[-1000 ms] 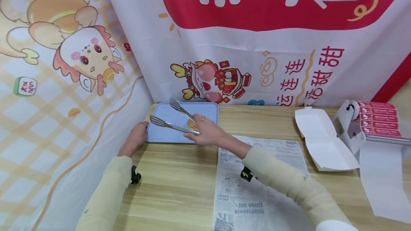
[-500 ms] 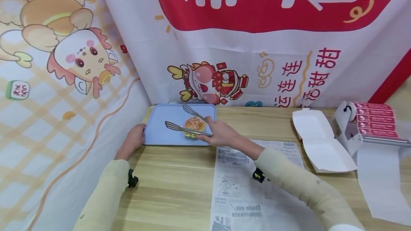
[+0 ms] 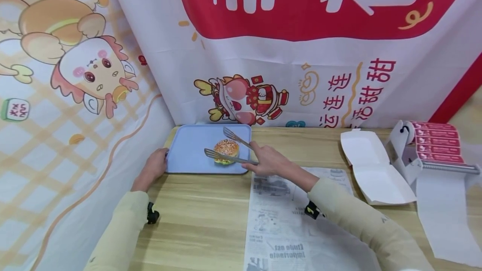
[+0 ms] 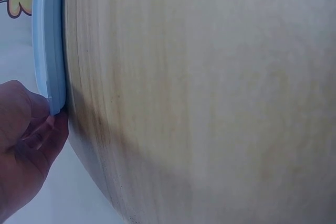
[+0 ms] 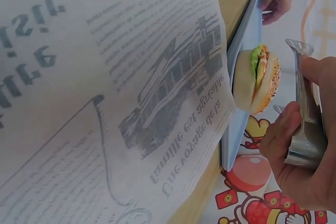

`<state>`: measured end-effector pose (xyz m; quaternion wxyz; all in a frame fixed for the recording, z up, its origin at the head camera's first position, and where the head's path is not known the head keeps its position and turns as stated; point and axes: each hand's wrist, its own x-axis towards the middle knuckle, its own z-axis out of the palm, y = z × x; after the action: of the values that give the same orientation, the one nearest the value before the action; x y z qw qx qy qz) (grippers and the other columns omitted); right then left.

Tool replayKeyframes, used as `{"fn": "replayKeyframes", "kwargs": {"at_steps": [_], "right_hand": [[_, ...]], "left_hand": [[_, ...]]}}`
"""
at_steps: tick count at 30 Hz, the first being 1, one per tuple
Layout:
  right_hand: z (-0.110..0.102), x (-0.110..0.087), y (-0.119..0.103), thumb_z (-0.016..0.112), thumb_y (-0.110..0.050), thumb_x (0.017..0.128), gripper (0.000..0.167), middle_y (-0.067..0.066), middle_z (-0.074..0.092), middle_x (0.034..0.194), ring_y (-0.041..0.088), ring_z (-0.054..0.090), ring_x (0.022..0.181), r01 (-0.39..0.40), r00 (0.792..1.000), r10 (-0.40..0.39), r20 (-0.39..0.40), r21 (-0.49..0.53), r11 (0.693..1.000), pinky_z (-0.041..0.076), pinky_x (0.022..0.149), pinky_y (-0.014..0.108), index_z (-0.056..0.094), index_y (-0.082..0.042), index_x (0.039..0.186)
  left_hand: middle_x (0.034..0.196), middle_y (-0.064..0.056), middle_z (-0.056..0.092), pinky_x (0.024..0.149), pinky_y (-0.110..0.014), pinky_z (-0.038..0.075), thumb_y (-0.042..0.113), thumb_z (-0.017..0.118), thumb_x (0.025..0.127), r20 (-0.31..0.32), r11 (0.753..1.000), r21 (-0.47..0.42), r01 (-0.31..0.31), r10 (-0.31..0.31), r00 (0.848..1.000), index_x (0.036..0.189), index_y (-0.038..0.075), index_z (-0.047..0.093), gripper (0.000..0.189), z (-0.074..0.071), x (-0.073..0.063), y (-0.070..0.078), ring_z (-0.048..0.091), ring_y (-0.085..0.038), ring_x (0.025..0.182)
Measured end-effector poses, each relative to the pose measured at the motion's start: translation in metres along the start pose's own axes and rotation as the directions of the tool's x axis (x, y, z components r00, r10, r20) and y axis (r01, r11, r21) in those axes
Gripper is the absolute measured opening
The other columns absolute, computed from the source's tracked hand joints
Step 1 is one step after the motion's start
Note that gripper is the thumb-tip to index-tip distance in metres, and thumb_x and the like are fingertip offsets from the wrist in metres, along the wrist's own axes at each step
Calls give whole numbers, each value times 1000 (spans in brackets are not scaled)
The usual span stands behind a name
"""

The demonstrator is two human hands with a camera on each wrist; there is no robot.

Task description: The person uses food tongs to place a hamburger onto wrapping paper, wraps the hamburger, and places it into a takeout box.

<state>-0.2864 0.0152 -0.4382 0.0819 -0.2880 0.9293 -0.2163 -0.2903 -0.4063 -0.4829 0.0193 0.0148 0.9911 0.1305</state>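
A light blue tray (image 3: 190, 149) lies flat on the wooden table against the back wall. My left hand (image 3: 156, 163) pinches its left edge; in the left wrist view the thumb is over the rim (image 4: 50, 51) and fingers curl beneath. On the tray's right part sits a hamburger (image 3: 226, 149) with a seeded bun, its green and orange filling visible in the right wrist view. My right hand (image 3: 269, 160) grips metal tongs (image 3: 231, 157) at the handle end. Their slotted ends are spread above the burger and point left; the right wrist view shows them apart from it.
Printed newspaper-style paper (image 3: 276, 221) covers the table in front of the tray's right side. To the right stand an opened white box (image 3: 376, 166) and a label dispenser (image 3: 410, 158) with a red roll (image 3: 438, 143). Printed cloths (image 3: 158, 20) hang behind and at left.
My right hand has drawn the tongs to the right across the tray, and the burger shows more fully. The left hand stays at the tray's edge. The view has shifted slightly.
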Motion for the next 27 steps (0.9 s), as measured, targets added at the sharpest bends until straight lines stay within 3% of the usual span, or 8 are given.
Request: {"fn": "replayKeyframes", "kwargs": {"at_steps": [7,15,27], "right_hand": [[3,-3,7,65,-56,89,76,3,54,67,15,49,56,-9,1000,9,16,24,1000,34,50,26,37,-13,145],[6,-3,14,63,-59,89,76,4,59,76,16,55,62,-71,996,70,53,13,997,39,53,27,36,-17,145],[7,-5,22,64,-56,90,75,8,60,84,20,57,68,-72,992,71,102,9,997,41,57,29,35,-14,145]], "left_hand": [[129,-39,53,105,-57,45,-5,42,97,3,1000,-3,13,-13,1000,134,-19,45,40,2,0,-1,52,-50,122],[127,-39,53,103,-57,46,-4,43,98,-7,1000,7,1,-1,1000,135,-19,44,40,3,1,-1,53,-50,120],[127,-40,52,103,-57,46,-4,43,98,-11,1000,10,-1,1,1000,135,-20,44,40,2,0,1,53,-50,119]]}}
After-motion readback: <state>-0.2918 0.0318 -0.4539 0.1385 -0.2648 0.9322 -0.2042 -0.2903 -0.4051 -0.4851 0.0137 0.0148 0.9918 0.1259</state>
